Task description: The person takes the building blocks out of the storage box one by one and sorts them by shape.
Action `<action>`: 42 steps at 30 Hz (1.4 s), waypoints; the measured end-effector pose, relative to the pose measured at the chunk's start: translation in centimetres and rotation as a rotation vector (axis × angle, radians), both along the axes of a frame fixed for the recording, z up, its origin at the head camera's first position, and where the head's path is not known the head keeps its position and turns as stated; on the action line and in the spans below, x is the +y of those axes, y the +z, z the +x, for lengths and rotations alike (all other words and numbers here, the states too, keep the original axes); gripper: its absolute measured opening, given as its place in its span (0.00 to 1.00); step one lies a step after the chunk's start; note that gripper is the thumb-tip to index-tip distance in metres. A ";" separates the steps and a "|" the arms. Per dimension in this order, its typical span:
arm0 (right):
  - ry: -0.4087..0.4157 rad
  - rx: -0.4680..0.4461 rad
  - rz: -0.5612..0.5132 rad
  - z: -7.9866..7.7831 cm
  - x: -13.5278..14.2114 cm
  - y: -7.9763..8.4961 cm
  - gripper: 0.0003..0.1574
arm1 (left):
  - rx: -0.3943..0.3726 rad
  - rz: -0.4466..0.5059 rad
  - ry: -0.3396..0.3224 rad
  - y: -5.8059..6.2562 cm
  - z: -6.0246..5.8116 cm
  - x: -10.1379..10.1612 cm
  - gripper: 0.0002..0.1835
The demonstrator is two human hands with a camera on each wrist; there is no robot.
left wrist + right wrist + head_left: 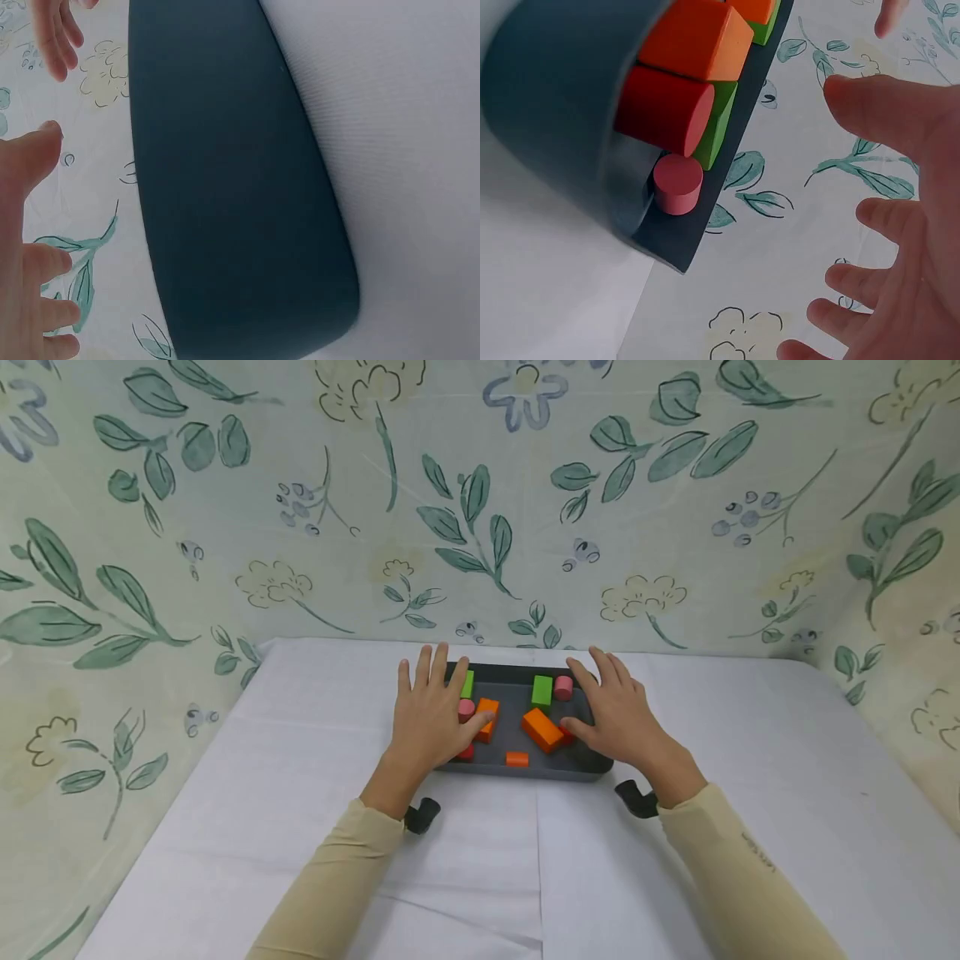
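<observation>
A dark grey tray (525,773) lies on the table, with small blocks in it. My left hand (431,718) is over its left end, fingers spread, its thumb overlapping an orange block (489,707) in the head view. Over the right end is my right hand (622,710), also spread, its thumb near another orange block (542,730). A green block (542,692) and a pink cylinder (563,687) stand at the back right. The right wrist view shows a red cylinder (664,109) inside the tray. Neither hand grips anything.
A small orange piece (517,759) lies by the tray's front wall. White cloth (300,777) covers the table. Behind it hangs a floral curtain (480,527). Black wrist mounts (636,798) stick out below the hands.
</observation>
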State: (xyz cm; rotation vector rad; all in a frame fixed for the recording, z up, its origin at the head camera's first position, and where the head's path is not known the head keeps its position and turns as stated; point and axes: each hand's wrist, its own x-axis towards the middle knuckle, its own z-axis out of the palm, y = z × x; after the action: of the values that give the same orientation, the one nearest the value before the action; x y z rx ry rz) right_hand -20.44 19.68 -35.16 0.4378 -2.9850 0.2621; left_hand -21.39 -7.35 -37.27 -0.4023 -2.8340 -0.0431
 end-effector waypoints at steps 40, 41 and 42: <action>0.187 0.029 -0.165 1.4 4.4 0.6 0.20 | -0.226 0.774 -0.160 -0.4 -0.4 -7.2 0.19; 0.183 0.019 -0.162 1.3 4.4 0.7 0.21 | -0.251 0.788 -0.131 -0.4 -0.7 -7.2 0.19; 0.182 0.010 -0.157 1.3 4.4 0.8 0.22 | -0.275 0.801 -0.108 -0.4 -1.0 -7.1 0.19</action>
State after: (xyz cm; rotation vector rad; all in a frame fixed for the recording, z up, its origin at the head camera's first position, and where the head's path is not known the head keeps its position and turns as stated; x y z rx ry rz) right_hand -19.16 24.07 -34.38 0.6897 -2.8887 0.5051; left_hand -22.40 -14.49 -37.64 -0.3716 -2.7360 -1.2804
